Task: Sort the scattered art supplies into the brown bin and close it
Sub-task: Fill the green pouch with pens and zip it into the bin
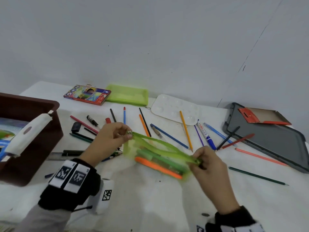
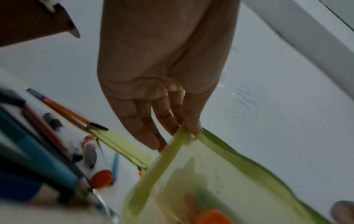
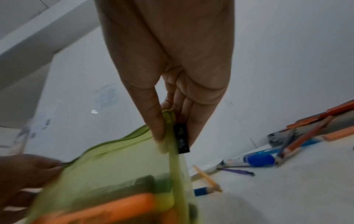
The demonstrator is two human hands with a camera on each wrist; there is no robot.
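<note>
A green mesh zip pouch (image 1: 160, 156) with orange and green markers inside hangs stretched between my hands above the white table. My left hand (image 1: 115, 136) pinches its left corner by the metal zipper pull (image 1: 130, 131); in the left wrist view the left hand (image 2: 189, 130) pinches the pouch (image 2: 210, 174) at its top edge. My right hand (image 1: 200, 162) pinches the right corner; in the right wrist view the right hand (image 3: 168, 130) holds the pouch (image 3: 118, 166) beside its black tag (image 3: 182, 139). The brown bin (image 1: 31, 136) stands open at the left.
Several pencils and pens (image 1: 168, 136) lie scattered beyond my hands. A coloured-pencil box (image 1: 87, 94), a second green pouch (image 1: 127, 96) and a white palette (image 1: 175, 109) lie at the back. A grey lid (image 1: 270, 139) with a cardboard box (image 1: 264, 116) lies at the right.
</note>
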